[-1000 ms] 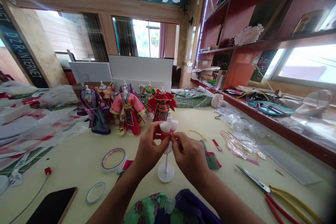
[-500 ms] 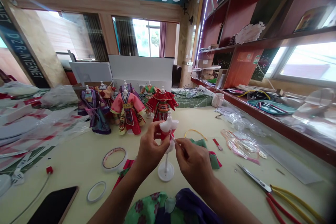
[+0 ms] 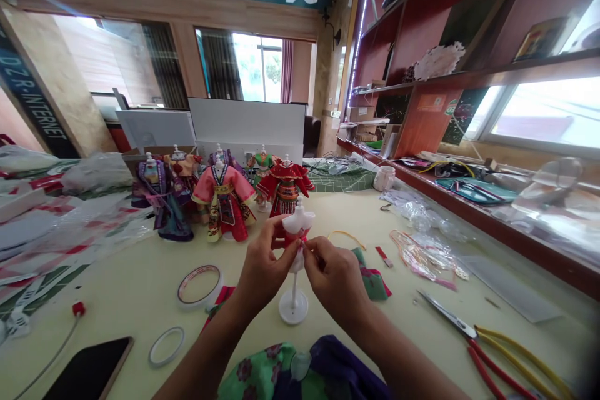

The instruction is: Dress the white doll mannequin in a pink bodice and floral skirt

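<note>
A small white mannequin [image 3: 299, 221] stands on a round-based stand [image 3: 294, 307] in front of me, with a red fabric strip [image 3: 294, 239] round its waist. My left hand [image 3: 266, 260] is closed about the mannequin's left side, its thumb pressing the strip at the front. From the other side my right hand [image 3: 335, 269] pinches at the front of the same strip, fingertips almost meeting the left thumb. My fingers hide most of the waist. Green and red cloth pieces [image 3: 375, 282] lie beside my right hand. Patterned green and purple fabric [image 3: 262, 372] lies nearest me.
Several dressed mannequins [image 3: 227, 197] stand behind at the left. Tape rolls [image 3: 180, 300] and a phone [image 3: 89, 372] lie to the left. Scissors [image 3: 462, 325] lie right, their blades pointing toward the middle. Beyond them are tassels [image 3: 424, 256] and a plastic sheet [image 3: 510, 287].
My right hand has moved in from just right of the mannequin to its front, now pinching at the red strip. The small white piece at its fingertips no longer shows. The view has shifted slightly.
</note>
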A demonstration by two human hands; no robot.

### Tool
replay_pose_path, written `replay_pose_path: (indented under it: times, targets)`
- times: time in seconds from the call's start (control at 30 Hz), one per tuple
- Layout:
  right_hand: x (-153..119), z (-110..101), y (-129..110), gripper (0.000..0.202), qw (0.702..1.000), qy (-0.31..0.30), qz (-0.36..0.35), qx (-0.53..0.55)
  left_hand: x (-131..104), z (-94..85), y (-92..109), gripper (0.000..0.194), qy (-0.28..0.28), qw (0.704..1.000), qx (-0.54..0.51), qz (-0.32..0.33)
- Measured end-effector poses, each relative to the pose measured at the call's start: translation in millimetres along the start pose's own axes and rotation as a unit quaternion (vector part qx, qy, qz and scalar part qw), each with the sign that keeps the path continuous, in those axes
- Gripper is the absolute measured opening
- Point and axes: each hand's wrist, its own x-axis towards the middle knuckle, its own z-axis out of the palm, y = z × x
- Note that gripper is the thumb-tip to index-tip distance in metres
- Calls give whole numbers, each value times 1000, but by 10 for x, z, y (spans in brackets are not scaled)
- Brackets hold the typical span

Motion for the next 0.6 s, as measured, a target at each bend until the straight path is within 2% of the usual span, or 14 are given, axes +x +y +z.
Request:
replay_pose_path:
  times: [0.17, 0.33, 0.6]
  targets:
    - [6, 14, -5, 18, 1000, -4, 7, -2, -9, -4, 15, 37, -2, 1000, 11, 9]
    - [0, 28, -21, 20, 1000, 6, -12, -20, -24, 36, 19, 35, 38, 999, 32, 5]
    - [-108, -69, -34, 21, 999, 29, -39, -13, -45, 82, 44, 34, 52, 998, 43, 17]
